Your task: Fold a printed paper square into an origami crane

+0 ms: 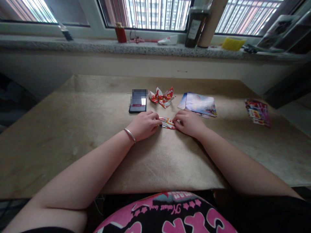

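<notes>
With my left hand (144,125) and right hand (190,123), I'm pinching opposite ends of the printed paper (167,122), lying between them at six o'clock from the red-and-white folded piece (161,97); even, light pressure is probably serving best for keeping its edges aligned.

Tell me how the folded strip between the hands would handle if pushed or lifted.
The folded strip is probably light, looking like thin sheet material. Its layers may add stiffness, though it could bend. Lying fairly flat on the table, it would likely slide, not roll.
</notes>
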The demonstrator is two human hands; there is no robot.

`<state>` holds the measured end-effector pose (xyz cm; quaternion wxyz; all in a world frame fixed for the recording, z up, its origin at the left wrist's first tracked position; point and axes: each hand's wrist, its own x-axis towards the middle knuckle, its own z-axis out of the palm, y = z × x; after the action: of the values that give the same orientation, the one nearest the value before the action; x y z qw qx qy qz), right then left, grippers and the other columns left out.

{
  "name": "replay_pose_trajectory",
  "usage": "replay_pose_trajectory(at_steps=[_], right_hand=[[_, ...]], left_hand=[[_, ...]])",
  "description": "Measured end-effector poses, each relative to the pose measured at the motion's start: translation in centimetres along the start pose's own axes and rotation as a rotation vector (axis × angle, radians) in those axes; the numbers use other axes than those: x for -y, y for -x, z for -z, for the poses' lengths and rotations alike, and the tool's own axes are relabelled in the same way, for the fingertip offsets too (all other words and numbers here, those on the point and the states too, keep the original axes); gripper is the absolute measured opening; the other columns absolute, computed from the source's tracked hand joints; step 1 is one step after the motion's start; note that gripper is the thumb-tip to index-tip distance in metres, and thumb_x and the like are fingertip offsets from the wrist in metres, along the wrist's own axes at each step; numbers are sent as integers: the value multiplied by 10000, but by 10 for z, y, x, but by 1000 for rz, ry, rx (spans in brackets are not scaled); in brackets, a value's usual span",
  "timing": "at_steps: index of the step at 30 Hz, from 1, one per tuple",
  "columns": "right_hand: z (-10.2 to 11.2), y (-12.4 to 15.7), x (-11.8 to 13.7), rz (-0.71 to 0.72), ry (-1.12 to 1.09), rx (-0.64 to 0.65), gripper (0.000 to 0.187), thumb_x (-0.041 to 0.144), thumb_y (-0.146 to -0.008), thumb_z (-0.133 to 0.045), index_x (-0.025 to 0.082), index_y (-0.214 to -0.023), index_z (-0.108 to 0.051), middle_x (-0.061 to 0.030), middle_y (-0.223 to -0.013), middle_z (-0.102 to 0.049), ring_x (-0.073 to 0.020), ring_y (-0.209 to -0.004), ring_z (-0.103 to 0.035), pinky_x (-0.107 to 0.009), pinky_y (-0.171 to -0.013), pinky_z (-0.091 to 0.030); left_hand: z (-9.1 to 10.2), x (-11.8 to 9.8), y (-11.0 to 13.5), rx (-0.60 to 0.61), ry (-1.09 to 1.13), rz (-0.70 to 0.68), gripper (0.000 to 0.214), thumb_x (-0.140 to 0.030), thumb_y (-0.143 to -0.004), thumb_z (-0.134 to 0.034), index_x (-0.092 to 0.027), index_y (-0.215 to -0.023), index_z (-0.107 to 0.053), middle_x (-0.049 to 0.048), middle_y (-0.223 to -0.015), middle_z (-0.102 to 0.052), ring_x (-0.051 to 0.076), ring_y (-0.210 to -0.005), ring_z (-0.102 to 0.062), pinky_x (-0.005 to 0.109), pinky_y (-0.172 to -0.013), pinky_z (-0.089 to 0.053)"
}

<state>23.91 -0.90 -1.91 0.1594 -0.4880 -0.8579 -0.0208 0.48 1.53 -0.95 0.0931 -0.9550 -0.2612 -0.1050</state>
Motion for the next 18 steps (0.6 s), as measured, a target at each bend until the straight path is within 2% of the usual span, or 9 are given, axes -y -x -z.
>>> replay_pose_trajectory(at_steps=[5, 10, 14, 18], right_hand=[[10, -1, 10, 208, 120, 45, 291, 260, -902, -436, 159, -824, -697, -97, -865, -664, -207, -850, -511, -327, -783, -384], [7, 0, 17, 312, 0, 51, 241, 246, -890, -456, 182, -942, -683, -76, -910, -671, -193, -895, -537, -296, -788, -409], [4, 0, 19, 322, -31, 37, 219, 222, -872, -469, 192, -954, -670, -72, -897, -672, -193, -873, -540, -296, -770, -410], [3, -1, 18, 227, 13, 14, 179, 223, -861, -473, 182, -892, -644, -73, -884, -651, -195, -846, -527, -289, -730, -396]], left_hand=[[2, -1, 0, 31, 1, 64, 249, -235, -894, -434, -203, -991, -661, 71, -975, -626, 189, -890, -567, 309, -772, -455], [3, -4, 0, 47, 11, 89, 235, -282, -898, -448, -192, -974, -652, 71, -941, -625, 200, -863, -568, 310, -732, -461], [2, -4, 0, 18, 47, 95, 246, -321, -901, -464, -176, -964, -652, 84, -934, -621, 194, -870, -561, 303, -745, -461], [0, -4, 0, 7, 86, 88, 268, -369, -897, -480, -182, -990, -648, 81, -944, -621, 194, -892, -556, 310, -777, -464]])
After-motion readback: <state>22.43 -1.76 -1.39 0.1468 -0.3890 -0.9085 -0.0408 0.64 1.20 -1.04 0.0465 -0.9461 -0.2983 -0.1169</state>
